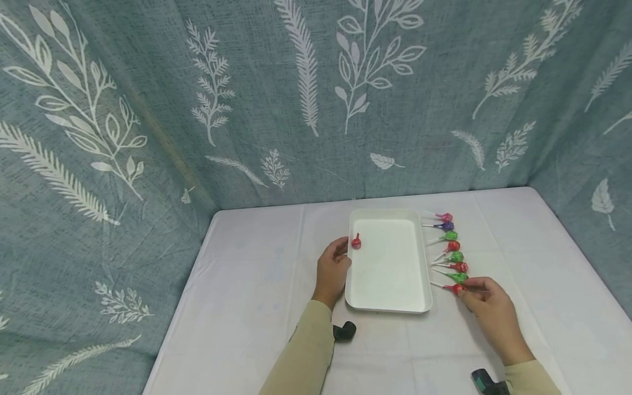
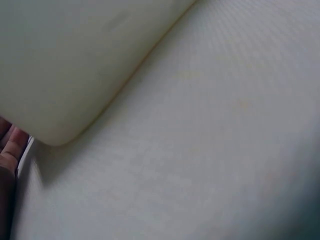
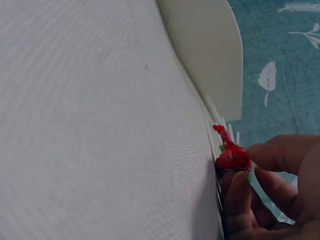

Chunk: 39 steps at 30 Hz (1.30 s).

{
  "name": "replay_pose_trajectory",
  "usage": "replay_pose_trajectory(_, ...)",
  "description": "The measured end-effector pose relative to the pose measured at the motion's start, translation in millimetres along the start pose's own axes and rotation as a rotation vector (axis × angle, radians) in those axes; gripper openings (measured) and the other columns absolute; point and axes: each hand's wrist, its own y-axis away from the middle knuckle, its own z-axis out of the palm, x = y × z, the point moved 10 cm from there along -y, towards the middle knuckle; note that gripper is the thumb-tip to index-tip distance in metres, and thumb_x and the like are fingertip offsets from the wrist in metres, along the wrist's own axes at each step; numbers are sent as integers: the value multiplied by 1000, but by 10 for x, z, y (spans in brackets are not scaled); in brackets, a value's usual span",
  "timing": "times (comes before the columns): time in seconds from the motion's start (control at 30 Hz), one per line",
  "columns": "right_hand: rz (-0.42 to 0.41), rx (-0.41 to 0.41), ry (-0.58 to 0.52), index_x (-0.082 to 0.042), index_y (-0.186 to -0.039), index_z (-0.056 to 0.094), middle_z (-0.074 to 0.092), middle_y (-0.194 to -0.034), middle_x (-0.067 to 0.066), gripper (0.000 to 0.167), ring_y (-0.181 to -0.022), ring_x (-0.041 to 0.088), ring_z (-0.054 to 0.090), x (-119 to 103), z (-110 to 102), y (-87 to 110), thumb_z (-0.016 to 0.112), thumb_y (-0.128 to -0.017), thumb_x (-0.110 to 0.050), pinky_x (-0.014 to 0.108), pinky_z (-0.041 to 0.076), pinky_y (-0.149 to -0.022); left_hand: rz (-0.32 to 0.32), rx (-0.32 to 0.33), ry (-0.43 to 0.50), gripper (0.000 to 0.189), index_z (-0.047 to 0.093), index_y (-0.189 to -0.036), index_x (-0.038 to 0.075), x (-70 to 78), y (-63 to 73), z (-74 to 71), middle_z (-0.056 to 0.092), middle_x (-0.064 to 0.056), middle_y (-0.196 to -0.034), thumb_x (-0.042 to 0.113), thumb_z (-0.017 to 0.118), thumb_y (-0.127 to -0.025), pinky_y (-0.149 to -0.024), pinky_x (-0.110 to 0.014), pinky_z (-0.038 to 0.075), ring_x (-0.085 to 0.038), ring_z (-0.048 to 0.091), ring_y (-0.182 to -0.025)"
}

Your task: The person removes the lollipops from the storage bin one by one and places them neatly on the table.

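A white rectangular tray (image 1: 387,305) stands on the table, and my left hand (image 1: 333,272) holds its left wall, thumb and fingers at the rim. The tray's outer wall (image 2: 90,55) fills the upper left of the left wrist view. Inside it, close to the left wall, is a red-wrapped lollipop (image 1: 356,242). My right hand (image 1: 489,307) pinches the wrapped head of another red lollipop (image 3: 233,159) between thumb and fingers. That one is the nearest of a column of lollipops, its white stick pointing toward the tray.
Several lollipops in green, red, purple and pink wrappers, such as the purple one (image 1: 446,226), lie right of the tray with sticks toward it. A white cloth (image 1: 257,296) covers the table. A teal leaf-patterned curtain (image 1: 316,99) hangs behind and at the sides.
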Motion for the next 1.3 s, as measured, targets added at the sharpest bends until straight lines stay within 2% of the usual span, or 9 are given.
replay_pose_trajectory(0.23,-9,13,11,5,-133,61,70,-116,20,37,-84,20,62,6,3,8,72,-103,-14,27,52,-61,3,-4,9,54,67,-146,9,-8,-4,-3,72,-7,-134,1,56,-94,-101,-45,59,-22,72,-116)
replay_pose_trajectory(0.47,-3,24,8,5,-132,62,69,-105,14,36,-78,20,59,11,-9,11,71,-104,-16,27,50,-58,3,-3,6,54,67,-146,9,-6,2,-10,72,-8,-134,1,56,-94,-101,-46,59,-22,71,-116)
replay_pose_trajectory(0.6,-16,31,17,4,-132,63,67,-109,16,36,-78,19,59,10,-19,14,70,-105,-18,27,50,-57,0,-1,6,54,67,-146,9,-3,7,-14,72,-7,-133,1,56,-93,-101,-45,59,-21,71,-116)
replay_pose_trajectory(0.7,-42,36,17,6,-131,63,66,-113,18,36,-78,18,60,-11,-32,24,69,-106,-19,27,50,-57,5,-2,10,55,67,-146,8,3,6,-11,72,-8,-134,0,57,-93,-101,-45,59,-22,71,-116)
replay_pose_trajectory(0.8,-62,46,13,6,-131,63,66,-110,18,35,-75,18,60,-41,-53,41,68,-106,-19,27,50,-55,7,-3,10,55,67,-146,8,4,6,-12,72,-8,-133,0,56,-92,-101,-45,59,-22,71,-116)
replay_pose_trajectory(1.1,-50,82,-4,5,-130,63,65,-108,18,35,-74,18,61,-91,-123,27,67,-107,-21,28,51,-55,16,-2,13,55,67,-145,8,24,-12,-4,73,-9,-132,1,57,-92,-101,-47,59,-22,72,-114)
replay_pose_trajectory(1.3,-81,113,-47,3,-128,65,65,-101,16,31,-70,16,59,-210,-134,25,70,-105,-17,27,49,-53,13,0,22,55,67,-145,8,22,-17,2,73,-9,-133,0,57,-92,-101,-47,58,-23,71,-115)
